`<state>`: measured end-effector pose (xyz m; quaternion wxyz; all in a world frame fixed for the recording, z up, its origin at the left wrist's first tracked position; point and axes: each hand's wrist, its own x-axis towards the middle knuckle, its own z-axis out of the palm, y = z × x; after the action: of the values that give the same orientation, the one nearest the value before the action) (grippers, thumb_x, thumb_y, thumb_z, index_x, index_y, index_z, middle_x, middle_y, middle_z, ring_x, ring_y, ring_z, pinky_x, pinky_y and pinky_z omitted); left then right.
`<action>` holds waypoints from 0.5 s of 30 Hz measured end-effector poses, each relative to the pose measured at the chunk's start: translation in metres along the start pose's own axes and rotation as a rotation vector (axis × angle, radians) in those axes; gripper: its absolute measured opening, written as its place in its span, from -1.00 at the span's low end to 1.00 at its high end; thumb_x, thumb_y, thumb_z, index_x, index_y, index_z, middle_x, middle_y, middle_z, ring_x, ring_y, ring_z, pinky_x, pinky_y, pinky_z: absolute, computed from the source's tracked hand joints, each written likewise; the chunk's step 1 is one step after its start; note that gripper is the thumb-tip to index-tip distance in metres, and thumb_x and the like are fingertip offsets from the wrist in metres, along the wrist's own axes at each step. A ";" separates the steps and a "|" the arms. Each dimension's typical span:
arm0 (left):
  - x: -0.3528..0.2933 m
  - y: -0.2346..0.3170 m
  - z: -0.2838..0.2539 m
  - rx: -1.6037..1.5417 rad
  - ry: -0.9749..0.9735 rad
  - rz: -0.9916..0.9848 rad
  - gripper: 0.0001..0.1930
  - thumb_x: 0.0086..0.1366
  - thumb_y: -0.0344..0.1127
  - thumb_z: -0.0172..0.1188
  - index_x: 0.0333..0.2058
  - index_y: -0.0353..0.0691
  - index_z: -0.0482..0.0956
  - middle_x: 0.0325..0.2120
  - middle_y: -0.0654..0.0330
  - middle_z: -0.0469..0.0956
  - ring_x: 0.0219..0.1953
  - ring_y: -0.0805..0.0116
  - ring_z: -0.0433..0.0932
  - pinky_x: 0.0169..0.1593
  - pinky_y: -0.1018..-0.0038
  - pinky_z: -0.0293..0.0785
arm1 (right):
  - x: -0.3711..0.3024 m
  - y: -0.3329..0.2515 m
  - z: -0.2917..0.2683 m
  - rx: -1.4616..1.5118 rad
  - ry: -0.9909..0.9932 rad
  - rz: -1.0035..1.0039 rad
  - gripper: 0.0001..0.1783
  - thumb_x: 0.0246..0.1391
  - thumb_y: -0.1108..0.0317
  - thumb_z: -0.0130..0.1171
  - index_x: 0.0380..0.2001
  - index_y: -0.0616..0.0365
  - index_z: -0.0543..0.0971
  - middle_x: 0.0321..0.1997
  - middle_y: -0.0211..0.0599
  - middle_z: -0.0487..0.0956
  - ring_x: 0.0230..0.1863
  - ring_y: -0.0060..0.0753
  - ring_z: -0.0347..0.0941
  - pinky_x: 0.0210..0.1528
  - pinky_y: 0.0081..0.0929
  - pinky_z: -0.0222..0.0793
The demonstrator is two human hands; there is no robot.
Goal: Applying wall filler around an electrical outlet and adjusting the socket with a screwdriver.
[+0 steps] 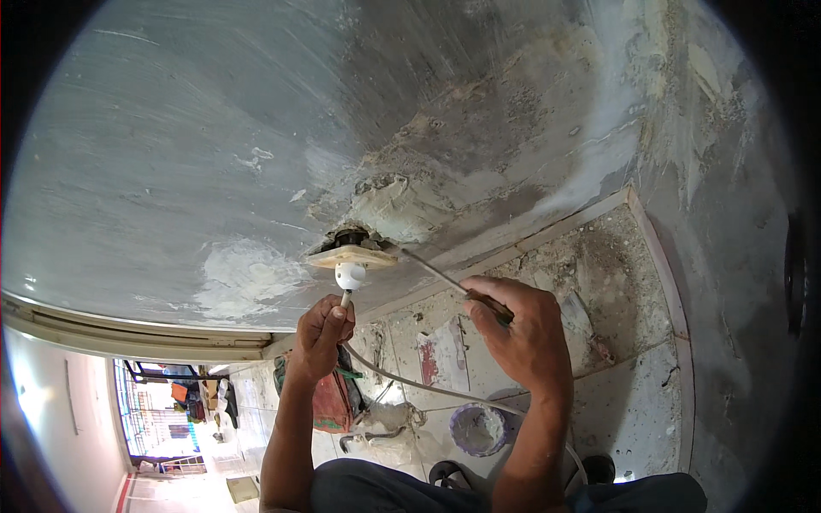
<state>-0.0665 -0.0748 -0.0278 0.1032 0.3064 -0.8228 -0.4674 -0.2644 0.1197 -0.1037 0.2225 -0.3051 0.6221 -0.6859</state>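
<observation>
On the grey plastered wall (214, 154) a cream wall plate (352, 256) stands out from a dark, broken-edged hole (349, 236). A rounded white fitting (350, 274) sticks out from the plate. Just below the fitting, the fingers of my left hand (323, 335) are closed on a pale cable (345, 299). My right hand (523, 329) grips a screwdriver (440, 275) by its dark handle. Its thin shaft slants up leftward, and the tip is at the right edge of the plate; whether it touches is too small to tell.
The cable (410, 381) loops toward my legs past a purple-rimmed bucket (456, 440). A red bag (332, 406) lies left of it. A scraper-like tool (577, 315) and a red-and-white sheet (443, 355) rest on the debris-strewn tiles (616, 402). Walls meet at the right.
</observation>
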 end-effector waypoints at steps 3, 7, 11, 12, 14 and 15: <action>0.001 0.001 -0.005 -0.082 -0.044 -0.008 -0.69 0.46 -0.18 -0.12 -0.44 -0.22 0.33 -0.64 0.39 0.19 -0.60 0.60 0.12 -0.50 0.60 0.07 | 0.001 -0.001 -0.001 0.038 -0.064 -0.048 -0.74 0.05 0.41 0.18 -0.19 0.30 0.60 -0.36 -0.14 0.64 -0.41 -0.42 0.55 -0.30 -0.50 0.44; 0.004 0.003 -0.012 -0.021 -0.090 0.008 -0.71 0.46 -0.19 -0.12 -0.42 -0.22 0.36 -0.64 0.39 0.19 -0.59 0.59 0.13 -0.50 0.61 0.08 | -0.002 -0.007 0.000 0.122 -0.027 0.082 -0.70 0.06 0.32 0.19 -0.17 0.27 0.60 -0.32 -0.04 0.63 -0.30 -0.17 0.61 -0.23 -0.38 0.47; 0.001 0.011 -0.006 0.035 -0.067 -0.053 -0.71 0.46 -0.19 -0.12 -0.43 -0.21 0.36 -0.64 0.39 0.20 -0.58 0.60 0.12 -0.49 0.61 0.09 | -0.007 -0.020 -0.012 0.159 -0.079 0.129 -0.71 0.06 0.35 0.18 -0.18 0.30 0.59 -0.34 -0.04 0.63 -0.34 -0.21 0.61 -0.27 -0.39 0.47; 0.000 0.011 -0.007 0.010 -0.060 -0.062 -0.71 0.46 -0.19 -0.12 -0.43 -0.21 0.35 -0.64 0.39 0.20 -0.58 0.60 0.12 -0.48 0.61 0.09 | -0.007 -0.024 -0.016 0.158 -0.032 0.180 -0.71 0.06 0.36 0.18 -0.18 0.30 0.59 -0.35 -0.04 0.63 -0.36 -0.23 0.60 -0.28 -0.40 0.46; -0.002 0.003 -0.011 0.022 -0.052 -0.046 -0.71 0.46 -0.19 -0.12 -0.43 -0.21 0.35 -0.64 0.39 0.21 -0.58 0.60 0.13 -0.48 0.61 0.10 | -0.006 -0.029 -0.017 0.111 -0.003 0.148 -0.71 0.06 0.36 0.18 -0.18 0.30 0.59 -0.36 -0.05 0.62 -0.36 -0.23 0.60 -0.29 -0.41 0.46; -0.003 0.000 -0.012 0.036 -0.047 -0.028 -0.71 0.46 -0.19 -0.12 -0.43 -0.21 0.35 -0.63 0.39 0.21 -0.58 0.60 0.13 -0.47 0.61 0.10 | -0.005 -0.030 -0.016 0.065 0.028 0.116 -0.71 0.06 0.36 0.17 -0.18 0.31 0.59 -0.37 -0.05 0.62 -0.37 -0.24 0.60 -0.30 -0.41 0.46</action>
<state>-0.0588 -0.0821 -0.0208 0.0719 0.3086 -0.8288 -0.4611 -0.2701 0.1385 -0.0755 0.2628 -0.2514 0.6192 -0.6959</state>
